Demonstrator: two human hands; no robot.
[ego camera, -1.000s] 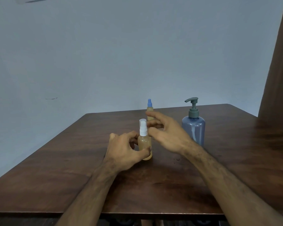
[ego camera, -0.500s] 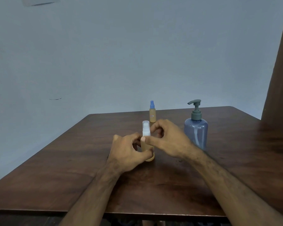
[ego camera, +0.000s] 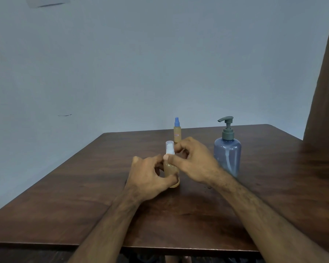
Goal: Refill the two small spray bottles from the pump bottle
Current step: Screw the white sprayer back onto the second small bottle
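Note:
A small amber spray bottle with a white sprayer and clear cap (ego camera: 170,168) stands upright near the table's middle. My left hand (ego camera: 150,176) wraps its body from the left. My right hand (ego camera: 193,161) pinches its neck just below the white sprayer with thumb and forefinger. A second small amber spray bottle with a blue top (ego camera: 177,130) stands farther back, untouched. The blue-tinted pump bottle with a grey pump head (ego camera: 227,153) stands to the right of my right hand, nozzle pointing left.
Everything stands on a dark brown wooden table (ego camera: 273,186) whose near edge runs along the bottom. A pale wall lies behind. A brown curtain (ego camera: 325,92) hangs at the far right.
My right hand came down from an open pose beside the sprayer and closed its thumb and forefinger on the bottle's neck. My left hand stayed on the bottle's body.

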